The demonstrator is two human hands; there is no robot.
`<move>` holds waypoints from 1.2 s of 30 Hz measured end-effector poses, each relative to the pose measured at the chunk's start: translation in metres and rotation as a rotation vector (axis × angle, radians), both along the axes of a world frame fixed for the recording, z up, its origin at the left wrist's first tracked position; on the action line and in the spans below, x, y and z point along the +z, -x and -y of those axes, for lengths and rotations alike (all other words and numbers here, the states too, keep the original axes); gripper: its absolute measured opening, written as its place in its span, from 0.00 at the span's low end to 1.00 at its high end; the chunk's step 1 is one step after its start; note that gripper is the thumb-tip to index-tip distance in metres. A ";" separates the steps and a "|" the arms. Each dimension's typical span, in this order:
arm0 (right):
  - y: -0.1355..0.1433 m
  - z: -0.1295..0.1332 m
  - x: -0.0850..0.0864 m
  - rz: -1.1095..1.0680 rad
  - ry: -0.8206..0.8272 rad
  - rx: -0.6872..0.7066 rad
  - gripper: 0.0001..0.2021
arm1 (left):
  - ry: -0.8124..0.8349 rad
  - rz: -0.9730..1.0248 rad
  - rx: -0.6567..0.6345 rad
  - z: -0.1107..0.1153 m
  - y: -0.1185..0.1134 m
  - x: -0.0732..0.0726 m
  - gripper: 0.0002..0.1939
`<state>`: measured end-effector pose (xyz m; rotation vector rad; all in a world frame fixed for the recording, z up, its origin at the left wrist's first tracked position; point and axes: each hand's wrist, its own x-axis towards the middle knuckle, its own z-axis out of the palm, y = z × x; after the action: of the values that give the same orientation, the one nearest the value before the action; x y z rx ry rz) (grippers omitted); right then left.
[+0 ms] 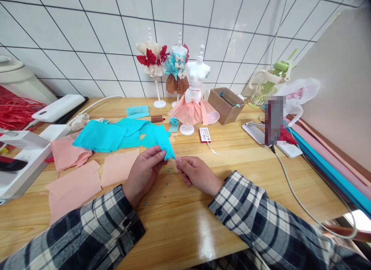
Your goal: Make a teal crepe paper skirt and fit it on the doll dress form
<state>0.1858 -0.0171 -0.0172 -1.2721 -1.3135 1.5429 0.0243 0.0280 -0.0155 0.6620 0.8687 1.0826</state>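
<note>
A strip of bright blue crepe paper [164, 140] is pinched between the thumb and fingers of my left hand [147, 167]; its lower edge is ruffled. My right hand [197, 172] is closed, its thumb and forefinger pinched at the strip's right corner. More blue paper [101, 136] lies behind and left of my left hand. Peach paper sheets [120, 167] are spread on the left. Behind my hands stands a small white mannequin [198, 70] wearing a peach paper skirt [189, 110]. Tiny blue scraps lie on the wooden table [179, 219] between my hands.
Two dressed mannequins [156, 86] stand by the tiled wall. A cardboard box [227, 105], a pink dish [213, 117] and a red-and-white tag [205, 135] are right of centre. A phone stand [255, 133], cable and paper rolls [333, 167] lie right; a white power strip [26, 165] is left.
</note>
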 end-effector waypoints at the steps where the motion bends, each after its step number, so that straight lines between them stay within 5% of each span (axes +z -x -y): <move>1: 0.000 0.000 -0.001 -0.003 0.002 0.001 0.21 | 0.000 -0.001 0.001 0.000 0.000 0.000 0.13; 36: 0.001 0.001 0.007 -0.001 0.030 -0.047 0.19 | -0.097 -0.093 -0.083 0.000 0.001 0.000 0.08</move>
<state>0.1853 -0.0182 -0.0107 -1.3123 -1.2548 1.5356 0.0232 0.0279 -0.0160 0.8279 0.8651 1.0307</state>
